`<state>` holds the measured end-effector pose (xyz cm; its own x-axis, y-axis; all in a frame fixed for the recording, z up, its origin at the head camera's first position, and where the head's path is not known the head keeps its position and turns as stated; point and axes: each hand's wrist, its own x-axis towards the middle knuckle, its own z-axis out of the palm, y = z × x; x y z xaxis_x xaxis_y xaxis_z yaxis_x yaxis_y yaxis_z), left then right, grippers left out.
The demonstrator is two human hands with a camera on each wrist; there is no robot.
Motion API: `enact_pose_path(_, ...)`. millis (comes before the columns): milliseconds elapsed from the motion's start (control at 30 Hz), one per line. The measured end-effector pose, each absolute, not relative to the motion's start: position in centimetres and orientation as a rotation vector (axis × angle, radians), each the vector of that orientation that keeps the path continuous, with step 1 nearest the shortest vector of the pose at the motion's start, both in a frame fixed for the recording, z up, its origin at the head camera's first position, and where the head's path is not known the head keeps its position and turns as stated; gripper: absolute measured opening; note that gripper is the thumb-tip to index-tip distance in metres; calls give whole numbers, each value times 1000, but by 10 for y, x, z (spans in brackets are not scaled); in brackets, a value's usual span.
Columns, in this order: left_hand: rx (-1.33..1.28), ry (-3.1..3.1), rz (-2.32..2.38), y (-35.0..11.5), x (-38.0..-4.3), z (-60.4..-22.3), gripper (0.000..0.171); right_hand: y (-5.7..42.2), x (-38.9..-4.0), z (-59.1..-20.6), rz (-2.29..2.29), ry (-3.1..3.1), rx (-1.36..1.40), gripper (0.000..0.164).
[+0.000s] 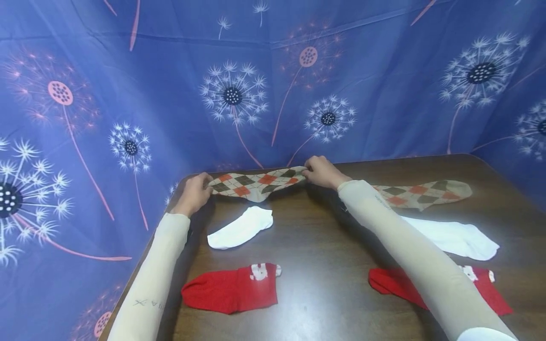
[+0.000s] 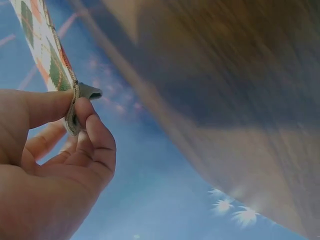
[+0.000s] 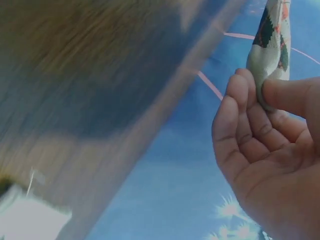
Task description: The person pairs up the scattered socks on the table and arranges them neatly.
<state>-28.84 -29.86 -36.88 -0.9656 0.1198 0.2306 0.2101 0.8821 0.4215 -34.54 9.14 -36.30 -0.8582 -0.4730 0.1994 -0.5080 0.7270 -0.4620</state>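
Note:
An argyle sock point(image 1: 241, 185) in cream, orange and dark green stretches between my two hands near the table's far edge. My left hand point(image 1: 195, 192) pinches its ribbed cuff between thumb and index finger, as the left wrist view shows. At the other end, my right hand point(image 1: 322, 171) grips the pale toe point(image 3: 265, 62) between thumb and fingers. The sock's heel sags in the middle. A matching argyle sock point(image 1: 445, 192) lies flat to the right, its near end hidden behind my right forearm.
On the brown table point(image 1: 320, 255), a white sock point(image 1: 241, 228) and a red sock point(image 1: 234, 289) lie at left. Another white sock point(image 1: 462, 239) and red sock point(image 1: 490, 293) lie at right, partly behind my forearm. A blue dandelion-print cloth point(image 1: 273, 94) hangs behind.

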Motion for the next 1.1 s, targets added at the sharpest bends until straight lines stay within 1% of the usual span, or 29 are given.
enact_pose_path(167,-281,-2849,-731,-278,-274,-363,30,113,-327,-354,796,-2853,789,27)
enact_pose_path(400,-351,-2877,-746,-256,-248,-351,26,142,-299,-349,762,-2856,795,26)
enact_pose_path(567,-430,-2888,-753,-246,-229,-341,28,157,-275,-343,780,-2879,759,25)
enact_pose_path(733,-521,-2876,-720,-234,-212,-334,26,169,-255,-337,739,-2876,780,24)
enact_pose_path(967,-598,-2878,-635,-217,-191,-328,26,188,-227,-334,662,-2861,786,27)
enact_pose_path(1100,-637,-2912,-592,-211,-179,-323,26,197,-210,-332,667,-2902,770,22)
